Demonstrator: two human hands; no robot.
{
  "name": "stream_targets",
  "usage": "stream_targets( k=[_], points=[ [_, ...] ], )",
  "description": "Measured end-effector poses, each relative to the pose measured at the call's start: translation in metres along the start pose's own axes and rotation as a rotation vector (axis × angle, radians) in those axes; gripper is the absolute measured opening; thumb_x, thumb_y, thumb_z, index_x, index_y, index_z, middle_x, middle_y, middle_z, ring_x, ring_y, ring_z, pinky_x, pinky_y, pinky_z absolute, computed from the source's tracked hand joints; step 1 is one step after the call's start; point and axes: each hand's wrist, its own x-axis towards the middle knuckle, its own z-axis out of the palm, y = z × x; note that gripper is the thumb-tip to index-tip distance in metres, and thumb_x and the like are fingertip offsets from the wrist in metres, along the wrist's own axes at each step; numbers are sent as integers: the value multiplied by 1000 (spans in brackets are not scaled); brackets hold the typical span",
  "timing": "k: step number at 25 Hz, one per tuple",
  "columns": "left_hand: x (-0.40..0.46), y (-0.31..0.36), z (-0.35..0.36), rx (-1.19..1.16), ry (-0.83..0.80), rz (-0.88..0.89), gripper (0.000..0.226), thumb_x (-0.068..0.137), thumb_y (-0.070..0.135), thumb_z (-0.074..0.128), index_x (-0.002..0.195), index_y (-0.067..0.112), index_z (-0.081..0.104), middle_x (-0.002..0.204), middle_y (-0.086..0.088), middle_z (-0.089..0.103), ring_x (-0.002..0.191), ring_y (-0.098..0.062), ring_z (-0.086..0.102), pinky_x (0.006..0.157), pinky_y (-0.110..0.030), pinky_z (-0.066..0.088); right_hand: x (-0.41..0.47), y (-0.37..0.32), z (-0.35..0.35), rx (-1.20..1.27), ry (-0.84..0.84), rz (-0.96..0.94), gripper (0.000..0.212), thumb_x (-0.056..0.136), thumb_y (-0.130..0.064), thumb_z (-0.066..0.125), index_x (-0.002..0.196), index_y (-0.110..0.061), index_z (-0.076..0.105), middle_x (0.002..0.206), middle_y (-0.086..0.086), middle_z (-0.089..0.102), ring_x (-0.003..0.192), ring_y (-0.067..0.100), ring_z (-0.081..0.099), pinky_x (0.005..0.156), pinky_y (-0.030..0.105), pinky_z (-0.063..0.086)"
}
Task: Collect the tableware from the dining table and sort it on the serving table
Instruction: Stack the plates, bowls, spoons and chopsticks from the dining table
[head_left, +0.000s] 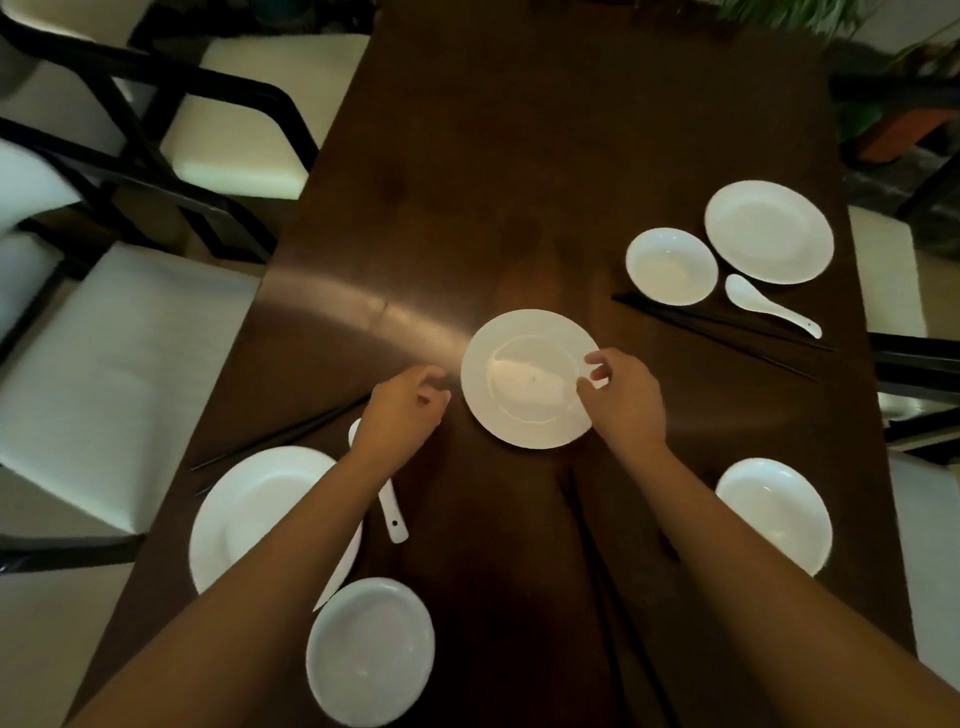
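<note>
A white plate (519, 415) sits mid-table on the dark wooden dining table (519, 156), with a white spoon (522, 375) lying in it. My right hand (623, 400) pinches this plate's right rim between thumb and forefinger. My left hand (408, 405) is just left of the plate. Its fingers curl over the far end of a pair of black chopsticks (280, 436), and the grip itself is hidden. Near left lie a large plate (249, 509), a bowl (369, 649) and a second spoon (392, 512).
At the far right are a plate (769, 231), a bowl (671, 266), a spoon (769, 306) and chopsticks (727, 330). A bowl (774, 514) sits near right, with more chopsticks (597, 561) between my arms. White-cushioned chairs (104, 374) line both sides.
</note>
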Motion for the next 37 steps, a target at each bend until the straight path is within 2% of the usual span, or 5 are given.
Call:
stream_targets(
  k=[10, 17, 26, 28, 37],
  points=[
    [-154, -131, -86, 641, 296, 158, 60, 74, 33, 72, 127, 11, 54, 128, -19, 57, 112, -38, 56, 93, -58, 45, -120, -114, 108, -379, -315, -889, 50, 88, -24, 57, 135, -17, 43, 138, 11, 46, 122, 28, 47, 85, 39, 52],
    [-188, -201, -78, 518, 104, -181, 97, 67, 61, 66, 145, 34, 16, 154, -5, 24, 140, -25, 25, 112, -51, 21, -134, -129, 168, -512, -464, -742, 49, 92, -26, 50, 138, -22, 34, 138, 7, 44, 124, 22, 44, 93, 35, 49],
    [-166, -192, -60, -342, 385, -427, 50, 80, 15, 67, 126, 19, 48, 113, 5, 57, 110, -25, 57, 78, -32, 54, -136, -128, 183, -419, -414, -545, 45, 90, -13, 50, 135, -18, 41, 128, 10, 52, 113, 25, 54, 91, 38, 51],
    [-164, -191, -63, -432, 398, -480, 36, 84, 8, 59, 117, 22, 56, 102, 5, 63, 99, -23, 62, 62, -19, 53, -132, -130, 180, -325, -416, -483, 44, 90, -11, 51, 132, -17, 45, 127, 9, 55, 113, 25, 55, 92, 40, 50],
    [-139, -144, -95, -566, 364, -257, 42, 85, 6, 60, 121, 27, 56, 99, 10, 65, 88, -7, 63, 62, -21, 56, -103, -126, 119, 89, -277, -289, 36, 86, -12, 56, 122, -13, 58, 119, 7, 63, 104, 21, 58, 91, 32, 47]
  ],
)
